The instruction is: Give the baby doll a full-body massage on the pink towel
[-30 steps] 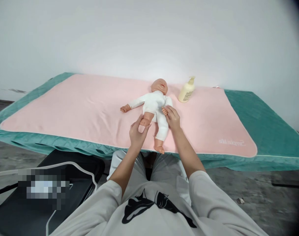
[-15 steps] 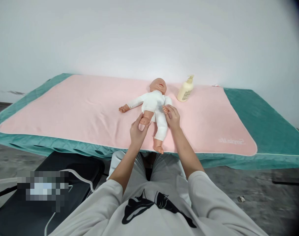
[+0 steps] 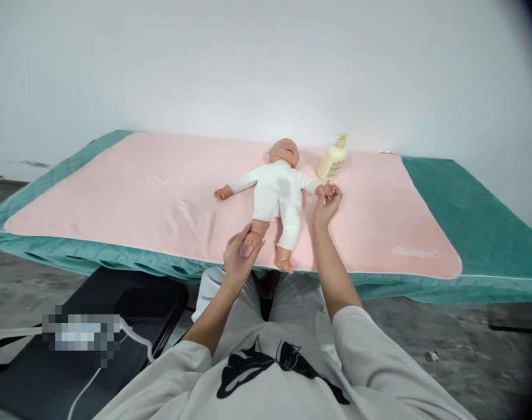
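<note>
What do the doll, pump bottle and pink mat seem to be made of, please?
The doll: smooth, moulded head and feet suggest vinyl; matte white body seems cloth. The pump bottle: smooth, probably plastic, given its pump top. The pink mat: matte, wrinkled, so likely fabric.

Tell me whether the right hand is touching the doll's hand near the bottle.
Touching. The head view shows it: the thumb and fingers of the right hand hold the doll's hand between them.

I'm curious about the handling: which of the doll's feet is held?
The foot on the person's left: the left hand has it between thumb and fingers. No hand touches the other foot.
</note>
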A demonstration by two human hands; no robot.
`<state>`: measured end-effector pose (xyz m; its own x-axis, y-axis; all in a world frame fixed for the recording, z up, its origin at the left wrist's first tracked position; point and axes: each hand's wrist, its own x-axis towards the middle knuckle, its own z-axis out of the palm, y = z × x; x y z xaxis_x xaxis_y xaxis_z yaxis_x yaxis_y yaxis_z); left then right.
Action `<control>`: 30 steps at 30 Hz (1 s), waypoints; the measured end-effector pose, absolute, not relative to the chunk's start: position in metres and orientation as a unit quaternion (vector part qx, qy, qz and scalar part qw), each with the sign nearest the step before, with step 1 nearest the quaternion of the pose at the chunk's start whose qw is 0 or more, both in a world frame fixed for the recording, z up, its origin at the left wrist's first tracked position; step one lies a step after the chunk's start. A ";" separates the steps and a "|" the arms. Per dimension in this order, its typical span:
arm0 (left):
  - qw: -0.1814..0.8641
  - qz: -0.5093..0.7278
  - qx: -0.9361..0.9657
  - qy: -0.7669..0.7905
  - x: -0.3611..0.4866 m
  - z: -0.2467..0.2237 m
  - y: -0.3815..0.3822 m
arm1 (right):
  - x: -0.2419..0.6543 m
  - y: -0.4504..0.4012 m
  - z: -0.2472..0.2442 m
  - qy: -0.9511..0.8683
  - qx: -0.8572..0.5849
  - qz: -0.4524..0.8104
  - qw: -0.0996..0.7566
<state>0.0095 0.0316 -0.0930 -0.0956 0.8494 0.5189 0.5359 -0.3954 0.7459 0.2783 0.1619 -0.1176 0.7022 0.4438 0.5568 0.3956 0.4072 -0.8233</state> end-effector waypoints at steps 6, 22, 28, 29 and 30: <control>0.140 0.517 0.659 0.529 -0.005 -0.114 0.011 | 0.291 0.171 -0.133 -0.343 -0.568 -0.048 0.746; 0.128 0.472 0.675 0.552 -0.025 -0.150 -0.010 | 0.308 0.175 -0.151 -0.289 -0.594 -0.024 0.750; 0.133 0.472 0.672 0.556 -0.025 -0.149 -0.011 | 0.309 0.173 -0.151 -0.289 -0.592 0.004 0.752; 0.132 0.474 0.671 0.555 -0.025 -0.149 -0.012 | 0.308 0.173 -0.149 -0.287 -0.593 0.009 0.752; 0.131 0.477 0.670 0.553 -0.025 -0.148 -0.012 | 0.306 0.172 -0.147 -0.285 -0.594 0.014 0.752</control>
<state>-0.0253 -0.0117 -0.1479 -0.0671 0.8663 0.4951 0.6164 -0.3542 0.7033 0.3062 0.1716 -0.1465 0.8372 0.3597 0.4120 0.3171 0.2946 -0.9015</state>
